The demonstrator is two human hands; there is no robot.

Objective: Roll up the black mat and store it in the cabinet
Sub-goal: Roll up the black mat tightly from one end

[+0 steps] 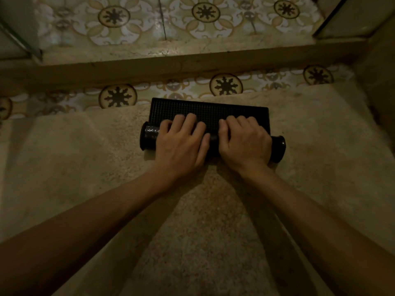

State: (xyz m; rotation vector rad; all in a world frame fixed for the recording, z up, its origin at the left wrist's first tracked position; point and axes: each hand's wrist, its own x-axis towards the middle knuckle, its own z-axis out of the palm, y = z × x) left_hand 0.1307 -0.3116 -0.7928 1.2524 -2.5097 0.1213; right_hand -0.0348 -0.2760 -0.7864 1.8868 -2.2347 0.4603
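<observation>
**Black mat mostly rolled under 2 hands on the rug**

The black mat [210, 113] lay on a beige rug [85, 167] spread over the floor, close to the rug's far edge. Most of it was already wound into a tight cylinder that ran left to right, and only a short flat strip with a gridded, studded surface remained unrolled on the far side of the roll. The 2 ends of the roll stuck out past the hands, 1 on the left and 1 on the right, each showing a dark rounded rim.

The left hand [181, 144] rested palm down on the left half of the roll, fingers curved over its top with the tips reaching onto the flat strip. The right hand [244, 142] sat just beside it on the right half in the same posture, fingers bent over the roll and pressing on it. The 2 hands nearly touched at the middle. Neither hand was closed in a fist; both were draped loosely around the cylinder's upper curve. Both forearms were bare.

Beyond the rug, a band of patterned floor tiles [226, 85] with dark flower medallions showed, then a low raised wooden sill [149, 63], and more of the same tiles past it. The light was dim and yellowish.
</observation>
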